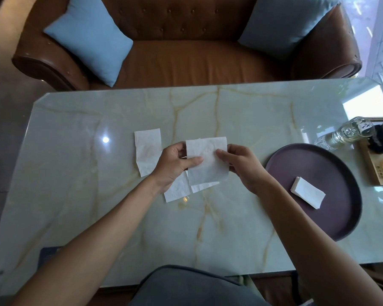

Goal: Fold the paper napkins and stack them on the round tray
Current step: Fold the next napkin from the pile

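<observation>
A thin, soft white paper napkin (206, 162), roughly rectangular and slightly crinkled, is held up above the middle of the surface (230, 111), a glossy pale-green marble slab with tan veins. The left hand (175, 164) pinches the napkin's left edge, thumb lying across the front of the sheet and the fingers (179, 149) curled behind it. The right hand (241, 166) grips the right edge the same way, thumb on the front, fingers curled round the back. The sheet hangs between the two hands, its lower half drooping below them.

Under the hands lie more unfolded napkins (179, 191), flat on the marble and overlapping one another. Another loose napkin (147, 151), a long strip shape, lies just left of the left hand.

To the right sits the round tray (341, 221), matte and dark purple with a low rim. On it rests a small neat stack of folded napkins (307, 193), rectangular and set at an angle.

Past the tray stands a clear glass bottle (345, 133) beside a wooden tray (369, 171). Beyond the marble is a brown leather sofa (190, 56) with buttoned back and two blue cushions (91, 36).
</observation>
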Demonstrator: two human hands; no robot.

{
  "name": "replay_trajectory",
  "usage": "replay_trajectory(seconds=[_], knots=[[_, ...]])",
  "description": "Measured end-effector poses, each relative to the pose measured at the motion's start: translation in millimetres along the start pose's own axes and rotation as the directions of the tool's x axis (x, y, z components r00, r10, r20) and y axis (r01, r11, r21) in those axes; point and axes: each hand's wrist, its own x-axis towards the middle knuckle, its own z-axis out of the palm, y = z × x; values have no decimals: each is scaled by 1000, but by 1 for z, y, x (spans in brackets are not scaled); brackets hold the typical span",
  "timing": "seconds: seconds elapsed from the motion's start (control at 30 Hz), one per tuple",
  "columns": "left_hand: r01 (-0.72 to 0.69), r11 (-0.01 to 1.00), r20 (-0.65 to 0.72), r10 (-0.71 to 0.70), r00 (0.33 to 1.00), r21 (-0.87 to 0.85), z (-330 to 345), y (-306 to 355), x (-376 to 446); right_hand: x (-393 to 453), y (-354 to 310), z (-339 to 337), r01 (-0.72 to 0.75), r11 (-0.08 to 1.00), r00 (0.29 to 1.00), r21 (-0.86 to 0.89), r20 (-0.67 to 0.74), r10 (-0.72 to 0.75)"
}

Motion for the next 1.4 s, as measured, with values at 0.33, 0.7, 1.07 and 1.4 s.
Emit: replay_trajectory(seconds=[0.33, 0.7, 1.07, 1.4], knots=[[26, 999, -13, -25, 1000, 29, 0, -4, 4, 0, 1, -3, -20, 1000, 1000, -23, -4, 20], [-41, 982, 76, 28, 997, 183, -6, 16, 6, 11, -29, 9, 126, 948, 992, -292, 10, -128], [-164, 881, 144, 110, 983, 445, -15, 35, 15, 15, -58, 7, 232, 843, 973, -486, 118, -200], [-221, 834, 147, 169, 975, 506, -15, 39, 15, 19, -66, 6, 270, 832, 959, -485, 218, -184]])
